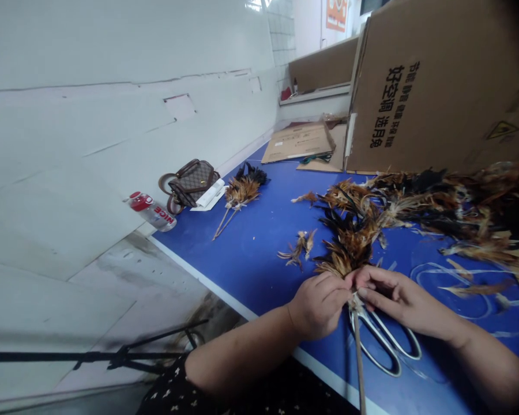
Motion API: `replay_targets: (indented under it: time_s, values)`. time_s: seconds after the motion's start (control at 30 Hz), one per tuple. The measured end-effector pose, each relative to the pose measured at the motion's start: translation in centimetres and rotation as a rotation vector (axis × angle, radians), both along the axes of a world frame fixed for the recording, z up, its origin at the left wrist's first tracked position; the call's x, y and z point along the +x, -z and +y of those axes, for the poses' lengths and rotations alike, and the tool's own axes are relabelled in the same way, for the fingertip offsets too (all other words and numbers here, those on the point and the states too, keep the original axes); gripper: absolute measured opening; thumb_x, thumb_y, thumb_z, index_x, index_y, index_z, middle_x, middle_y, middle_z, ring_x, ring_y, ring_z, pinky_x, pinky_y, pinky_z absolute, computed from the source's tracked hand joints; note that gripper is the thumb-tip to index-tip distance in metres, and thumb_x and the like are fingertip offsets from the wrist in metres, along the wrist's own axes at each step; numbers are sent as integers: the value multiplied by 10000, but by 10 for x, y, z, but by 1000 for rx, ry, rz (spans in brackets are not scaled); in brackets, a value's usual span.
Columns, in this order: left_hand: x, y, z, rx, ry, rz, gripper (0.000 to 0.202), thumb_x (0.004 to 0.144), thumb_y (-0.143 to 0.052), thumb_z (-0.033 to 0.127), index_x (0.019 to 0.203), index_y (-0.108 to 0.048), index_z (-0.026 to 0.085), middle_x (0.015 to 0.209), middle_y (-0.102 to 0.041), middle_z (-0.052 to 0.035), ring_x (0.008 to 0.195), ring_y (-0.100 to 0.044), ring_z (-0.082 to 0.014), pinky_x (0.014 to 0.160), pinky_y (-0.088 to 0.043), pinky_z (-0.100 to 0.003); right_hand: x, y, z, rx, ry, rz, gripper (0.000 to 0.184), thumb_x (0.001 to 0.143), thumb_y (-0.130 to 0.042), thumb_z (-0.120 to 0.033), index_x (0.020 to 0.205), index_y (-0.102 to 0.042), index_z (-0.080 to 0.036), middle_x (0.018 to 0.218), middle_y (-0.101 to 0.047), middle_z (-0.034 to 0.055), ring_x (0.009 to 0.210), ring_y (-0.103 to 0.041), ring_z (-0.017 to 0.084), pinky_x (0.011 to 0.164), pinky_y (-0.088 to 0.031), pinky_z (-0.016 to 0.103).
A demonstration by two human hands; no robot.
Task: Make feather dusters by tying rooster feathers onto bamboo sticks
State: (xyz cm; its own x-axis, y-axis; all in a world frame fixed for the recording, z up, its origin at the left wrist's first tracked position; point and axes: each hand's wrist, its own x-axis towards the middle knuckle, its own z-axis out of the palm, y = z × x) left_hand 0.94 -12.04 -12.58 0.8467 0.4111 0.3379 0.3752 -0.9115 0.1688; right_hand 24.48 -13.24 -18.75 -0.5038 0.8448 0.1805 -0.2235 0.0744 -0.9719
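Blue tabletop (272, 242), pale wall (90, 115) to the left

At the near edge, pinching a bundle (348, 248) of brown and black feathers by its neck with the left hand (318, 305), fingers closed. Touching the same neck with the right hand (393, 297), loosely curled, thumb and forefinger close together; whether also gripping, impossible to tell. Nearer, its stick (358, 357); just right of that, scissors (383, 339). Far left, another bundle (242, 193) near a bag (196, 178) and a bottle (153, 212). Between the two bundles, a few loose feathers (300, 248). Far right, a feather pile (458, 202) in front of upright cardboard (441, 98).
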Motion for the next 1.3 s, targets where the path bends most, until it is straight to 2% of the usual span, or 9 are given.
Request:
replay_targets:
  time_s: [0.2, 0.43, 0.67, 0.77, 0.87, 0.93, 1.0, 1.1, 1.3]
  values:
    - [-5, 0, 1, -27, -20, 45, 253, 971, -473, 159, 1085, -695, 122, 1025, -704, -154, 945, -617, -255, 849, -546, -409, 1, 9, 1, 213, 237, -153, 304, 1081, -546, -438, 915, -601, -189, 1338, -596, 117, 1186, -604, 230, 995, -483, 338]
    - [-6, 1, 5, -69, -41, 159, 270, 970, -442, 186, 1069, -683, 116, 961, -665, -154, 893, -581, -259, 773, -508, -394, -12, 17, 2, 364, 377, -216, 178, 1085, -513, -335, 960, -561, -217, 1228, -607, 101, 1136, -602, 219, 961, -494, 355]
    - [-8, 7, 7, -214, -33, 63, 238, 936, -464, 154, 1032, -682, 144, 968, -679, -149, 918, -612, -257, 877, -535, -428, -16, 21, 2, 366, 431, -213, 138, 1071, -535, -310, 970, -558, -218, 1164, -609, 93, 1093, -599, 228, 917, -495, 357]
    - [0, 5, 3, -456, -236, -172, 204, 999, -494, 245, 970, -678, 162, 972, -693, -129, 972, -644, -238, 948, -545, -426, -12, 16, 3, 343, 464, -178, 140, 1084, -524, -318, 987, -549, -220, 1188, -602, 87, 1095, -598, 218, 935, -483, 351]
    - [12, 3, 2, -971, -563, -481, 344, 985, -628, 487, 1020, -643, 145, 902, -674, -85, 851, -665, -190, 807, -589, -363, -9, 14, 2, 302, 498, -141, 122, 1093, -520, -335, 1036, -529, -228, 1232, -594, 85, 1101, -599, 213, 941, -479, 350]
    - [22, 1, 4, -1349, -641, -592, 563, 898, -706, 653, 1032, -628, 111, 856, -664, -76, 763, -665, -170, 720, -588, -330, -7, 13, 1, 295, 514, -131, 115, 1093, -521, -341, 1057, -522, -232, 1257, -589, 87, 1111, -599, 216, 940, -483, 352]
    - [31, -5, 8, -1580, -637, -591, 687, 820, -750, 736, 1001, -641, 83, 847, -672, -94, 728, -675, -169, 704, -590, -333, -7, 10, -1, 327, 535, -137, 109, 1090, -525, -337, 1062, -523, -232, 1261, -586, 91, 1120, -597, 221, 947, -484, 358]
    - [44, -19, 13, -1673, -606, -580, 672, 777, -823, 688, 1003, -663, 76, 833, -678, -94, 700, -682, -169, 688, -593, -334, -6, 1, -6, 429, 586, -151, 76, 1081, -525, -300, 1054, -530, -230, 1227, -589, 96, 1112, -597, 223, 935, -493, 361]
    - [69, -43, 16, -1770, -453, -672, 448, 728, -899, 364, 962, -662, 65, 906, -707, -150, 780, -719, -226, 778, -613, -423, 8, -19, -17, 666, 724, -218, 81, 1024, -577, -195, 1090, -595, -237, 1191, -630, 95, 1152, -630, 230, 941, -536, 350]
